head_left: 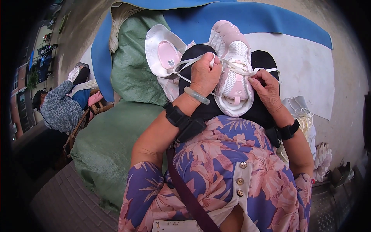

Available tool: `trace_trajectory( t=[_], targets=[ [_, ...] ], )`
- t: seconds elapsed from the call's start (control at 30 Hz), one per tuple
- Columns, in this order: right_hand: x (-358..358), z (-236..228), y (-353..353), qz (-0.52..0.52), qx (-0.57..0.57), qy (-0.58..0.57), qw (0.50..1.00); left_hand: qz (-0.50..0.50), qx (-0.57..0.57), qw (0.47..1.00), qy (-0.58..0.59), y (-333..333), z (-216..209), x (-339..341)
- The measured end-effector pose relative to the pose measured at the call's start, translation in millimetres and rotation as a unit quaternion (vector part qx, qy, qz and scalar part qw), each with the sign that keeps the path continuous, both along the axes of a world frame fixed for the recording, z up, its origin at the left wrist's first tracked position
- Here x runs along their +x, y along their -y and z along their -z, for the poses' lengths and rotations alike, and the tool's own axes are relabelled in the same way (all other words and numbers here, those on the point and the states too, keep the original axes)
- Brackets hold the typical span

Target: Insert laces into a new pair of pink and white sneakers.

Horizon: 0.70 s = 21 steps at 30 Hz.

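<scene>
A pink and white sneaker (234, 91) rests across my dark-clad knees, its toe pointing away and its heel toward me. A flat white shoelace (245, 72) crosses over its tongue. On the shoe's left side, my left hand (205, 73) is closed in a pinch on the lace, with a loop hanging out to the left. My right hand (266, 89) pinches the lace on the other side, thumb against forefinger, and a short end sticks out past it. Left of my knee lies a white curved shoe piece (152, 54) with a pink insole (168, 56) showing.
Green woven sacks (112, 143) bulge at my left. A blue sheet (247, 17) with a white underside spreads ahead. White laces (305, 120) hang in a bundle at the right. Another person (63, 102) sits at far left, beside a wooden chair.
</scene>
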State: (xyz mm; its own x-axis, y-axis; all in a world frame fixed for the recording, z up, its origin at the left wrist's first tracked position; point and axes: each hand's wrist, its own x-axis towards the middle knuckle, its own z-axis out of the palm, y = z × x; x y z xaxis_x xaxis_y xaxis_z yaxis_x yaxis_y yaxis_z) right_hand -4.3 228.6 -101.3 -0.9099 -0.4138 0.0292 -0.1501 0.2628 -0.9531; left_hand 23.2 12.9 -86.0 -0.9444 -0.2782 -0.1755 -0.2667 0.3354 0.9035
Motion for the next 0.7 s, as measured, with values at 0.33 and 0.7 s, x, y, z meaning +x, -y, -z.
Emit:
trace_trajectory(
  t=[0.33, 0.7],
  targets=[
    [-3, -11, -10, 0.066, -0.093, 0.138, 0.984, 0.022, -0.095, 0.993, -0.073, -9, -17, 5],
    [-57, -35, -39, 0.202, -0.293, 0.188, 0.915, 0.066, -0.078, 0.995, -0.003, -2, 2, -3]
  ],
)
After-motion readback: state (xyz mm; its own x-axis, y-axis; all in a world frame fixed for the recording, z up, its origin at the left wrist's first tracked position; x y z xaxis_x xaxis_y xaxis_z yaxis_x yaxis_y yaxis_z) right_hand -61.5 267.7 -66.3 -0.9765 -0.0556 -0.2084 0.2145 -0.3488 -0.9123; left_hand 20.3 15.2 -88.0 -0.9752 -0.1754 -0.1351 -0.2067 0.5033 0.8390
